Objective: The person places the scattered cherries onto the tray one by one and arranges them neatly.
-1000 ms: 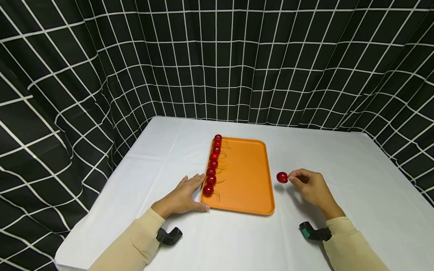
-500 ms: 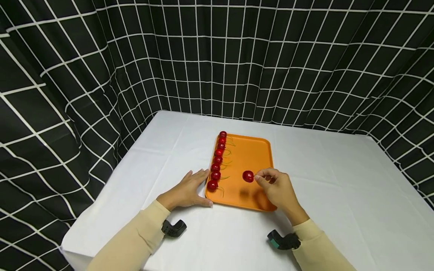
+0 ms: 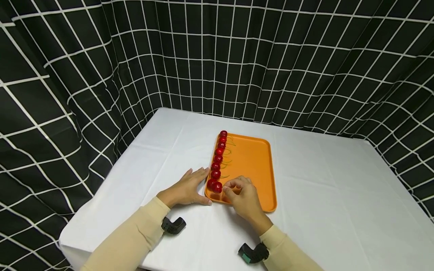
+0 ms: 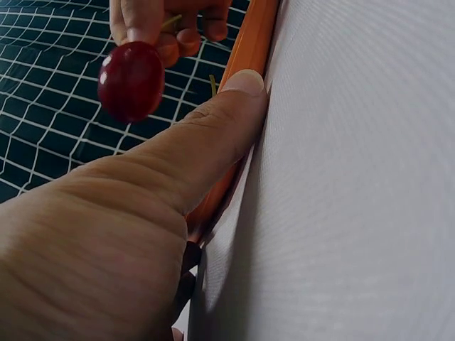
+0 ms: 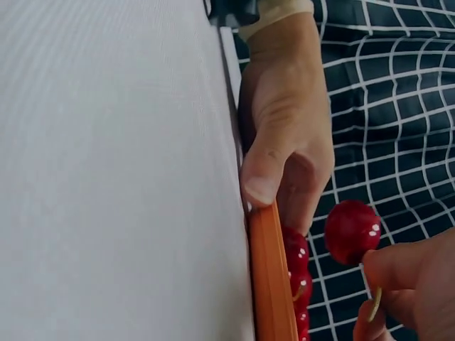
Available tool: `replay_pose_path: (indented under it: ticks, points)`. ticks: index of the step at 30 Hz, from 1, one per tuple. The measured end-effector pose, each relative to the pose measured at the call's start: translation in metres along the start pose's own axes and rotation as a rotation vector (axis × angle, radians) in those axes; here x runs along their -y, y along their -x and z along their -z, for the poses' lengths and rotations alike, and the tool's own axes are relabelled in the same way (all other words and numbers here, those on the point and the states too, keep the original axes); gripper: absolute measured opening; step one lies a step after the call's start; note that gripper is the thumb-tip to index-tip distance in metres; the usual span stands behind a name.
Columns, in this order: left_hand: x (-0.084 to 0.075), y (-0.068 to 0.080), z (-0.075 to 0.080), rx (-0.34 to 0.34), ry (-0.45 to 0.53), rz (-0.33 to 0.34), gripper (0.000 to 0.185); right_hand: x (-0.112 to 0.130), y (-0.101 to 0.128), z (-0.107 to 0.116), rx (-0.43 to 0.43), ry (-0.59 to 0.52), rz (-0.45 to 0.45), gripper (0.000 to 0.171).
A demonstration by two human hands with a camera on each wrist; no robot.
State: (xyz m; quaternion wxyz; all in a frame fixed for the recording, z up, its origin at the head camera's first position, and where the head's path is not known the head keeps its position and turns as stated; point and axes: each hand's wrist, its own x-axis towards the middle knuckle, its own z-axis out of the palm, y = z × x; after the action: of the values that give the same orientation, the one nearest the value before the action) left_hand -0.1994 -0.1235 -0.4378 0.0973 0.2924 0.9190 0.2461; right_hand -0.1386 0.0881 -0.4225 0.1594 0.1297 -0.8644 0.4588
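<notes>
My right hand (image 3: 245, 199) pinches a dark red cherry (image 3: 217, 187) by its stem, holding it above the near left corner of an orange tray (image 3: 251, 162). In the right wrist view the held cherry (image 5: 352, 231) hangs off the thumb and fingertips, a bit of green stem poking out below. Along the tray's left edge runs a row of several cherries (image 3: 218, 159), stems pointing right; the nearest is partly hidden behind the held one. My left hand (image 3: 188, 189) rests at the tray's near left corner, its thumb against the rim (image 4: 249, 42), fingers spread along the left side.
A white cloth (image 3: 312, 180) covers the table under the tray. Behind and at the sides hangs a black curtain (image 3: 210, 56) with a white grid. Each wrist wears a black camera mount (image 3: 253, 253).
My right hand has carried the cherry leftward from beside the tray, across it, to the near end of the row. The left hand stays at the tray's corner.
</notes>
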Motion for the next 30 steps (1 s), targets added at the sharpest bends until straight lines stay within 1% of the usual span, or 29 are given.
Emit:
replay_pose_path:
  ticks: [6, 13, 18, 30]
  points:
    - [-0.001, -0.002, 0.002, 0.013, -0.017, 0.001, 0.111, -0.004, 0.003, -0.006, 0.019, 0.027, -0.012, 0.014]
    - [-0.002, -0.003, 0.003, 0.007, -0.024, -0.006, 0.111, -0.004, 0.003, -0.007, 0.048, 0.075, -0.042, 0.011]
    - [-0.001, -0.003, 0.002, 0.001, -0.017, 0.002, 0.111, -0.005, 0.002, -0.009, 0.08, 0.097, -0.051, 0.01]
    - [0.002, -0.002, -0.001, 0.002, 0.0, 0.003, 0.111, -0.008, 0.001, -0.012, 0.13, 0.129, -0.041, 0.008]
